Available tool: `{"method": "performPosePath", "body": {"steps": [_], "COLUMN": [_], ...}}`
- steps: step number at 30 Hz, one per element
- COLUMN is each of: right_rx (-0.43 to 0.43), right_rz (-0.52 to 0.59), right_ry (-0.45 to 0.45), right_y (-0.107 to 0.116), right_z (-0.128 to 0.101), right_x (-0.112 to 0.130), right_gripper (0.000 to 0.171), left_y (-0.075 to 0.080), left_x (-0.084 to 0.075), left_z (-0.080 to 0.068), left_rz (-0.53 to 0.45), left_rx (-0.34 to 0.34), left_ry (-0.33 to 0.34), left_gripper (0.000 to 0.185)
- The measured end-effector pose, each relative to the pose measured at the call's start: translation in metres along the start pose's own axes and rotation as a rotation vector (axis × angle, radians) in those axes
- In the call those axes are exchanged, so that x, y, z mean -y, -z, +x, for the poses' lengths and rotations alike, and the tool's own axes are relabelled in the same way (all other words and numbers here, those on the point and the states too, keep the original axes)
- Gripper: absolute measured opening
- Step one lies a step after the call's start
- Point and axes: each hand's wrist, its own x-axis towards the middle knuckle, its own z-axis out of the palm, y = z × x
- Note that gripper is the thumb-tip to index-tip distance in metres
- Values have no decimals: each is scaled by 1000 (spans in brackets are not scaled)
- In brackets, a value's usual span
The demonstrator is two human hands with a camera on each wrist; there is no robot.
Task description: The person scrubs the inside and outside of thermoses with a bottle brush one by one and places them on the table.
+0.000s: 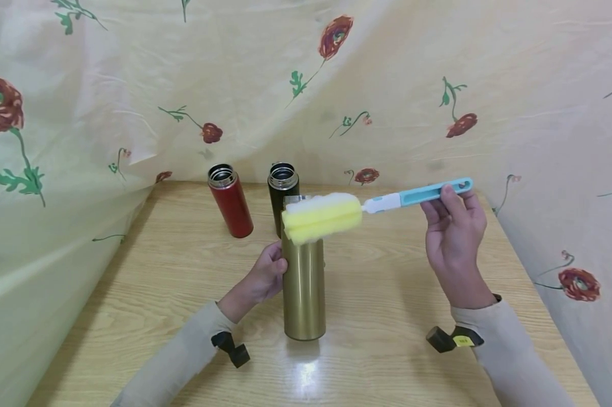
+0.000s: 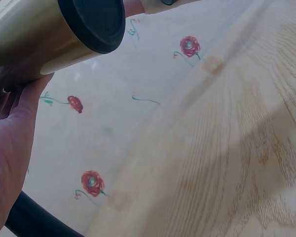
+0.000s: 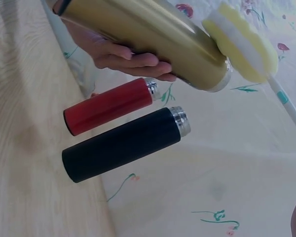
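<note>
A tall gold flask (image 1: 303,288) stands upright and uncapped in the middle of the wooden table (image 1: 397,316). My left hand (image 1: 266,276) grips its left side; the same flask (image 2: 44,34) fills the top left of the left wrist view, with the hand (image 2: 10,143) below it. My right hand (image 1: 453,232) pinches the blue handle (image 1: 428,193) of a bottle brush. Its yellow and white sponge head (image 1: 322,217) hovers just over the flask's mouth. The right wrist view shows the sponge (image 3: 241,42) beside the gold flask's rim (image 3: 218,74).
A red flask (image 1: 230,200) and a black flask (image 1: 283,192) stand open behind the gold one, near the table's back edge. A flowered cloth (image 1: 387,85) hangs behind and on both sides of the table.
</note>
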Motion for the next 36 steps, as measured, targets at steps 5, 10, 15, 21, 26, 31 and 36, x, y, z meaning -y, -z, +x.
{"method": "performPosePath", "body": {"steps": [5, 10, 15, 21, 26, 31, 36], "right_rx": [-16, -41, -68, -78, -92, -78, -79], "right_rz": [-9, -11, -30, -51, -40, -39, -74], "right_ry": [32, 46, 37, 20, 16, 1, -31], "right_y": [-5, -6, -2, 7, 13, 17, 23], "right_z": [6, 10, 8, 4, 0, -6, -13], "right_x": [-2, -3, 0, 3, 4, 5, 4], "right_gripper": [17, 18, 21, 18, 16, 14, 14], "left_y": [0, 1, 3, 4, 2, 0, 1], "left_x": [1, 2, 5, 6, 6, 7, 8], "left_z": [0, -1, -1, -1, 0, 2, 3], "left_rz": [6, 8, 22, 40, 46, 54, 45], "left_rx": [-14, -27, -26, -39, -62, -82, -93], "left_ry": [11, 19, 33, 39, 45, 43, 35], "left_gripper": [56, 54, 55, 62, 71, 75, 76]}}
